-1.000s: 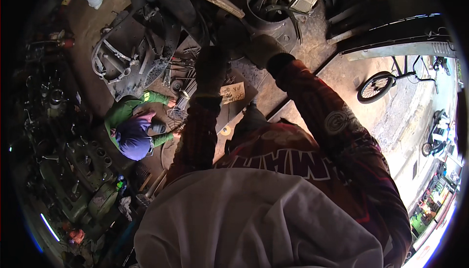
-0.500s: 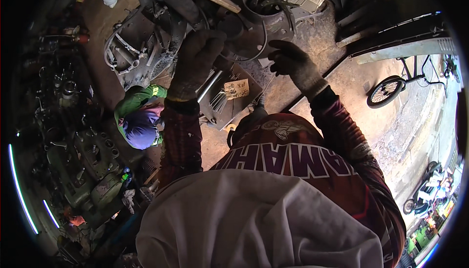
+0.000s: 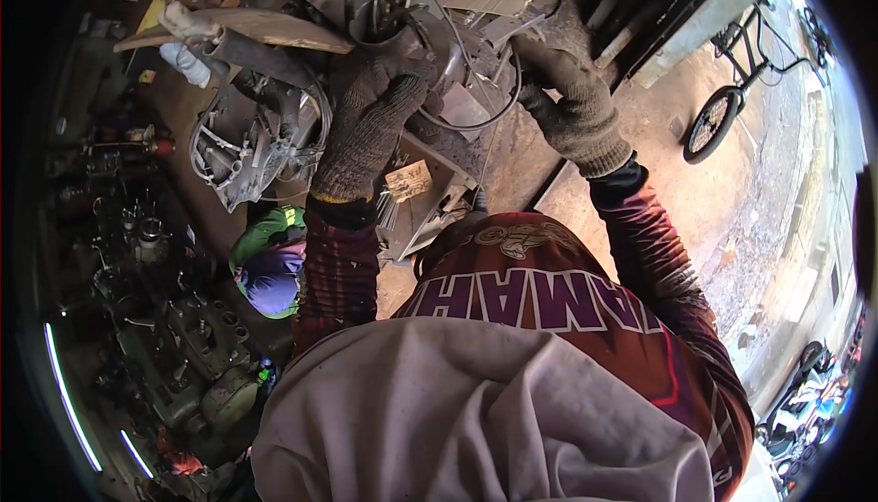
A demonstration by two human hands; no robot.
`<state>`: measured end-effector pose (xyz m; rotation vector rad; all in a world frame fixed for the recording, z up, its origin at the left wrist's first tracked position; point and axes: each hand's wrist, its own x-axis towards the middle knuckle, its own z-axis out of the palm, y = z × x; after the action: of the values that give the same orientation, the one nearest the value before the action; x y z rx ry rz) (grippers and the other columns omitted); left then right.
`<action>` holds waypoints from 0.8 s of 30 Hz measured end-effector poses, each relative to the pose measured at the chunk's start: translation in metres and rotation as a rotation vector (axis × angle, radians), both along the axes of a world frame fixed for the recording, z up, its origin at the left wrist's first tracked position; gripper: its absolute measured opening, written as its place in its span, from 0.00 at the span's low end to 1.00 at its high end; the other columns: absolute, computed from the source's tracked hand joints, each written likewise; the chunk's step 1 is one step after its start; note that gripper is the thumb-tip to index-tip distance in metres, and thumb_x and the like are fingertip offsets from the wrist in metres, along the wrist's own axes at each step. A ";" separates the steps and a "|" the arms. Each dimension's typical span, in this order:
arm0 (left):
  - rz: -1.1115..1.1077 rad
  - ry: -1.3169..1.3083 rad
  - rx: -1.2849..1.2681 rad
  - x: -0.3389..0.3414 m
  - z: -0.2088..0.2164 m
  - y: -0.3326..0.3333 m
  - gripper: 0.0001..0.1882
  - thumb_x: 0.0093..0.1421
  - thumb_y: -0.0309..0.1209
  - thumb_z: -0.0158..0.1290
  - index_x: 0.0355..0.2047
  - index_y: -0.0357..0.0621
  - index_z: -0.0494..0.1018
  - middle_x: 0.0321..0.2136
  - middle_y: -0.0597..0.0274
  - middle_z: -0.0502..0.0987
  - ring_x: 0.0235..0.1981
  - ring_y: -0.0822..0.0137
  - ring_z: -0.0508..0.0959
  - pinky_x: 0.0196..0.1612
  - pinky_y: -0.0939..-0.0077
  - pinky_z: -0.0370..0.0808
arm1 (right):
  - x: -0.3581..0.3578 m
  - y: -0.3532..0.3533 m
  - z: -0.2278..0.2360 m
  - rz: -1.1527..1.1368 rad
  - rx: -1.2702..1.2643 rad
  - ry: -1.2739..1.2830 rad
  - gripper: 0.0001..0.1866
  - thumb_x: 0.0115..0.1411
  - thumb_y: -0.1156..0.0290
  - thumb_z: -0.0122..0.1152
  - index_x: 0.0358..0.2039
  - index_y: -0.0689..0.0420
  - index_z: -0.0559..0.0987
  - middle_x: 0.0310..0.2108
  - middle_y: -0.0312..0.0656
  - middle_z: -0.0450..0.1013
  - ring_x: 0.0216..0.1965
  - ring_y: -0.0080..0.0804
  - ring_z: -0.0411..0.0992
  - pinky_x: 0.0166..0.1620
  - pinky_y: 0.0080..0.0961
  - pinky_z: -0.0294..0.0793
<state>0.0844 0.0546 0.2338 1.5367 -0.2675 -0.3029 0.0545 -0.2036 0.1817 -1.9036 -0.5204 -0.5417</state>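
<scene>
Both hands wear dirty knitted work gloves. My left hand (image 3: 373, 122) is closed in a fist, left of a dark loop of cable (image 3: 476, 127); what it grips, if anything, is hidden. My right hand (image 3: 578, 111) is half curled, with a gap between thumb and fingers. Its fingertips are beside the right-hand bend of the loop; I cannot tell whether they touch. Behind the gloves stands a round metal container (image 3: 393, 37) with rods and scraps in it. Below the loop is a metal surface with a piece of marked cardboard (image 3: 409, 182) and thin rods (image 3: 389, 213).
A wooden plank (image 3: 265, 26) and a metal pipe (image 3: 261, 56) lie at the far left, above tangled metal scrap (image 3: 238, 145). A person in a purple cap (image 3: 273, 275) is low on the left, near dark machinery (image 3: 174, 337). A bicycle (image 3: 718, 122) stands at right.
My view has shifted, moving the bicycle and plank across the picture. My right hand has come up to the loop's side, its spread fingers now curled. My left hand stays closed.
</scene>
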 end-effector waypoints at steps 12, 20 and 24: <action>0.173 -0.146 -0.094 -0.044 -0.056 -0.008 0.12 0.68 0.30 0.54 0.49 0.40 0.72 0.37 0.53 0.81 0.32 0.65 0.83 0.36 0.70 0.83 | -0.046 0.029 -0.033 0.344 0.718 0.927 0.18 0.72 0.66 0.53 0.58 0.61 0.74 0.40 0.42 0.79 0.36 0.26 0.77 0.41 0.22 0.78; 0.440 0.005 -0.290 -0.049 -0.105 0.022 0.17 0.67 0.28 0.53 0.55 0.37 0.67 0.40 0.50 0.80 0.35 0.57 0.84 0.39 0.61 0.85 | 0.006 0.103 -0.061 0.275 0.861 1.139 0.15 0.70 0.65 0.55 0.47 0.63 0.79 0.33 0.39 0.78 0.32 0.25 0.76 0.37 0.22 0.77; 0.542 0.168 -0.385 -0.028 -0.142 0.050 0.17 0.67 0.33 0.55 0.52 0.37 0.70 0.40 0.54 0.80 0.39 0.61 0.83 0.42 0.63 0.83 | 0.035 0.139 -0.068 0.238 0.822 1.239 0.16 0.69 0.63 0.55 0.48 0.62 0.80 0.31 0.38 0.77 0.32 0.24 0.76 0.37 0.21 0.76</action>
<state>0.0559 0.1049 0.0916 1.1394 0.2166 0.0505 0.0899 -0.0641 0.1138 -1.0398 0.2829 0.5464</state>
